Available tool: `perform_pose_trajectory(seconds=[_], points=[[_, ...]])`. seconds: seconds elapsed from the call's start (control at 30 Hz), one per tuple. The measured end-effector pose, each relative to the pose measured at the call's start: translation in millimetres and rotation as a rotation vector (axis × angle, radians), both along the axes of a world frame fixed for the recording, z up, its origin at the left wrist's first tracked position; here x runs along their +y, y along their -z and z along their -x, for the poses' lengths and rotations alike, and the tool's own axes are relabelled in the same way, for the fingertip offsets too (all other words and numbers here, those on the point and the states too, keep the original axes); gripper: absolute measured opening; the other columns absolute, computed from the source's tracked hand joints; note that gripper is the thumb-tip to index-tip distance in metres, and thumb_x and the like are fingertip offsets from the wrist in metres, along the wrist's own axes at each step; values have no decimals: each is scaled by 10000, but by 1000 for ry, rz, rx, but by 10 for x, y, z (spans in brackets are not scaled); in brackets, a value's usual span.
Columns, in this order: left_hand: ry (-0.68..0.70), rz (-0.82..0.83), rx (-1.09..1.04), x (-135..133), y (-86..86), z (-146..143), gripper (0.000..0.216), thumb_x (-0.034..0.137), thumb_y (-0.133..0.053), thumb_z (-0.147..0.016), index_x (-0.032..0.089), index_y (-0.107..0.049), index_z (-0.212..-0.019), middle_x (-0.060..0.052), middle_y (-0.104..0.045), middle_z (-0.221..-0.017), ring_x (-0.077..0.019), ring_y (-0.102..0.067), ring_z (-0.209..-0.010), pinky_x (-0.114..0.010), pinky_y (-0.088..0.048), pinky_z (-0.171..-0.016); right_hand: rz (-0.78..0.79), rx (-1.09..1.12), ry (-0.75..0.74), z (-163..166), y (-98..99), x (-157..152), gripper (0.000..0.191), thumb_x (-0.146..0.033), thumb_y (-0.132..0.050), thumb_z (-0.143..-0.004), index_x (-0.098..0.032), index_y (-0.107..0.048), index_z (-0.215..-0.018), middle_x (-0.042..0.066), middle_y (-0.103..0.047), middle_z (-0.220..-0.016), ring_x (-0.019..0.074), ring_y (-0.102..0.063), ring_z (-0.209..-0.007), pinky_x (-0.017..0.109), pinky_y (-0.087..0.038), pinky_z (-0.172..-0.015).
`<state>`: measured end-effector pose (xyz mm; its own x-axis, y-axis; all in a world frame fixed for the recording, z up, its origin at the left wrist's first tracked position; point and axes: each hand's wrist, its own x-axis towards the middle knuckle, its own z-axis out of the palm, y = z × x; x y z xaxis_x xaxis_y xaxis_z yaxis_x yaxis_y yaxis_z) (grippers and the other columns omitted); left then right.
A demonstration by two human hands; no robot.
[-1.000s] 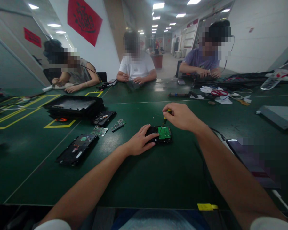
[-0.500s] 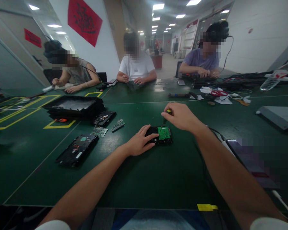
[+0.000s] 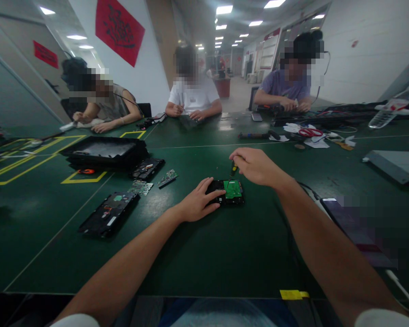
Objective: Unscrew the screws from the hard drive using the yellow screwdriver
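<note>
A black hard drive with a green circuit board (image 3: 232, 189) lies flat on the table in front of me. My left hand (image 3: 201, 200) rests on its left part, fingers spread out and pressing on it, holding nothing. Above the board's far edge my right hand (image 3: 254, 165) is closed around a screwdriver (image 3: 234, 169) with a black and yellow handle. The tool points down toward the drive; whether its tip touches a screw is too small to tell.
To the left lie another opened black drive (image 3: 111, 213), loose circuit boards (image 3: 168, 178) and stacked black trays (image 3: 104, 152). On the right are a phone (image 3: 347, 227) and a grey metal box (image 3: 395, 165). Scissors (image 3: 310, 132) lie farther back. Three people sit across the table.
My right hand has turned at the wrist, with the fingers curling lower around the screwdriver handle. My left hand and the hard drive have stayed in place.
</note>
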<state>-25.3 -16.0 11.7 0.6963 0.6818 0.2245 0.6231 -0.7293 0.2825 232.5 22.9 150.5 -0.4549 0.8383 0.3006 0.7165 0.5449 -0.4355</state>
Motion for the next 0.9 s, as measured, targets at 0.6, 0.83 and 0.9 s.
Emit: perform_pose_trajectory(seconds=[0.6,0.83,0.9], points=[[3,-9,17,3,6,3,550,485,-495,-1088,299,-483,-1606,-145,-148,-1758,-420,-162,-1627,-645,-272,-1282,-129,-4,86,-13,38,27,131,-283,-612,-971,-196,-691,-915,76,-745,-930,220,-641,-825,336,-430,-764],[3,-3,0,2,0,1,551,479,-503,-1085,321,-475,-1612,-129,-171,-1759,-418,-173,-1624,-660,-281,-1275,-21,67,-31,6,10,-34,282,-390,-527,-1060,-213,-699,-922,32,-736,-831,188,-652,-746,303,-420,-704],[5,-6,2,6,7,4,552,477,-502,-1086,318,-474,-1614,-130,-174,-1757,-417,-171,-1625,-660,-279,-1276,48,89,-20,6,-2,-45,289,-357,-491,-1068,-204,-706,-949,32,-736,-811,180,-664,-712,297,-435,-691]])
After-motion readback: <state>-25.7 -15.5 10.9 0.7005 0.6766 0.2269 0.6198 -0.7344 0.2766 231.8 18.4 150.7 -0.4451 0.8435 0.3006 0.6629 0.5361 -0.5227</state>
